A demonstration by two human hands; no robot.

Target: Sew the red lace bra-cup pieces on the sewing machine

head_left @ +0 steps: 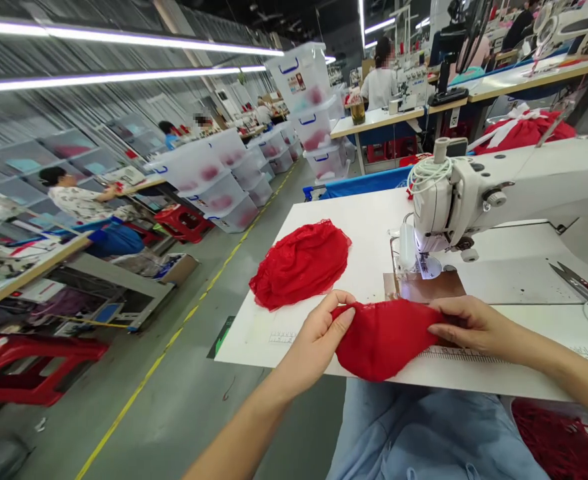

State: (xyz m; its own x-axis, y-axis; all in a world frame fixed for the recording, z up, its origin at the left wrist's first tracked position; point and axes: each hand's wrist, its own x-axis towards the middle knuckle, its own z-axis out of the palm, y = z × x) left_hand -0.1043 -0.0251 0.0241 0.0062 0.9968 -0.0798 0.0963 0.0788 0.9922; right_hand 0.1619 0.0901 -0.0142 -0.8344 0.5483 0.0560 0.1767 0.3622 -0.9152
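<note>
A red fabric piece (pixel 381 340), rounded along its lower edge, is stretched between my two hands at the front of the white sewing table (pixel 254 343). My left hand (pixel 324 327) pinches its left corner between thumb and fingers. At the opposite corner, my right hand (pixel 467 323) grips it the same way. Just behind the cloth stands a white sewing machine (pixel 454 193), its needle area lit, above a brownish metal plate (pixel 424 285). To the left of the machine lies a crumpled heap of red lacy fabric (pixel 301 263).
Dark scissors (pixel 584 283) lie at the table's right. A printed ruler strip (pixel 469 353) runs along the front. Stacked clear bins (pixel 314 127) and a red stool (pixel 39 367) stand beyond. Red scraps (pixel 554 437) sit below right. Other people sit at machines farther off.
</note>
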